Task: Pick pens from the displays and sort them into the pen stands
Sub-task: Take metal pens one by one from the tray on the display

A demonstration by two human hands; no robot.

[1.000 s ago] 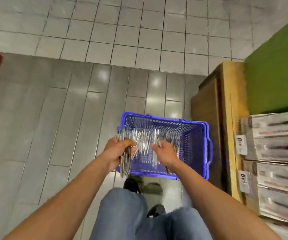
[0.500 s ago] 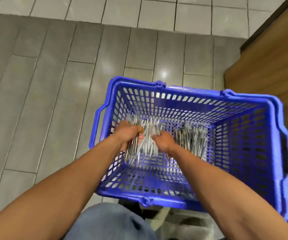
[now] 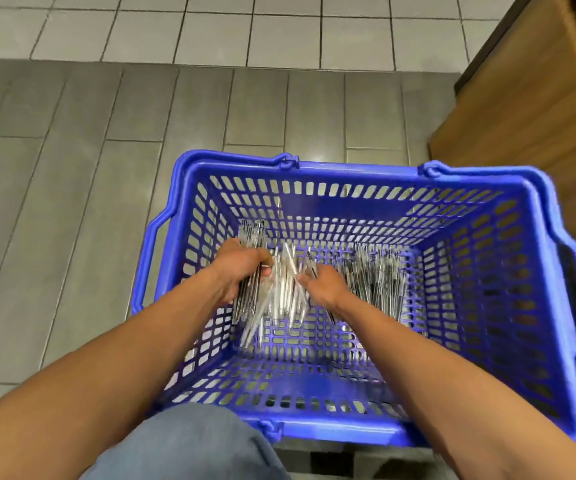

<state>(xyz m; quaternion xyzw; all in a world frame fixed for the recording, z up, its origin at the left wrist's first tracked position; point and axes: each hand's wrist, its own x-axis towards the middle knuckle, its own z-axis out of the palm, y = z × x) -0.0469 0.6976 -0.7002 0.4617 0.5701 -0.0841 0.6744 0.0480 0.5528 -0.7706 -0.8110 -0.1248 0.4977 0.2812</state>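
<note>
Pens (image 3: 250, 271) lengthwise near-to-far in left hand (image 3: 236, 268), over basket (image 3: 539, 271).

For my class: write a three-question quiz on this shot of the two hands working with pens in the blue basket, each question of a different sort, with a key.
1. True or false: the blue basket stands on a table.
2. What does the left hand grip? A) a basket handle B) a bundle of pens C) nothing
3. Fill in: a second heap of pens lies in the basket to the ______ of the right hand.

Key:
1. False; it stands on the grey tiled floor.
2. B; the bundle of pens sticks out above and below its fist.
3. Right.
</note>
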